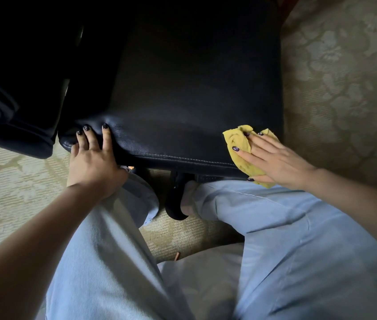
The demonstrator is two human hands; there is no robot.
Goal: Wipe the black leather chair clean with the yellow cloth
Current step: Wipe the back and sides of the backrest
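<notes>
Head view, yellow cloth (235, 140) on chair (182, 88), front-right corner

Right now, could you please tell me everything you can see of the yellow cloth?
The yellow cloth is a soft, crumpled, mustard-toned rag, bunched rather than folded. It lies on the near right corner of the black leather chair, draping over its stitched front edge. The right hand presses flat on it, fingers spread, covering most of it.

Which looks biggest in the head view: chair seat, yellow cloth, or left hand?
1. Black leather chair seat, largest.
2. Left hand and yellow cloth look about alike; the right hand covers part of the cloth.
</notes>
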